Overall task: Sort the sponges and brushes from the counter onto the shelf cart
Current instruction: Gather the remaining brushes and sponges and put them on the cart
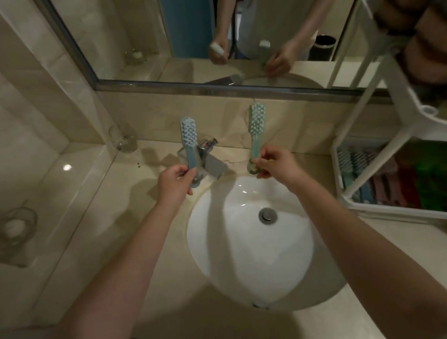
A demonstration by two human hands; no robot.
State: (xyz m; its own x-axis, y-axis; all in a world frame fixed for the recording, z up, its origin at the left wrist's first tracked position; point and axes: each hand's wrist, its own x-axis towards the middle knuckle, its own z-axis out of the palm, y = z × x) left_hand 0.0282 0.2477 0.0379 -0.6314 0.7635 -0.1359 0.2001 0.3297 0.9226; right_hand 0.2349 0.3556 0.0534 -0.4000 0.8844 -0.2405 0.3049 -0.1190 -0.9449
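Observation:
My left hand [174, 181] grips the handle of a light blue brush [188, 137], held upright with its bristle head pointing away, in front of the faucet [210, 157]. My right hand [275, 164] pinches the handle end of a pale green brush [255, 124], also upright, above the back rim of the sink [250, 237]. To the right stands the white shelf cart [402, 113]. Its lower tray holds several brushes [350, 162] and coloured sponges [420, 186] in a row. Brown and grey sponges [428, 40] fill the upper tray.
A mirror [176, 31] runs along the back wall. A clear glass [123, 138] stands in the counter's back left corner. A glass holder with a white object [15, 227] sits at the left. The beige counter [111, 207] surrounds the sink.

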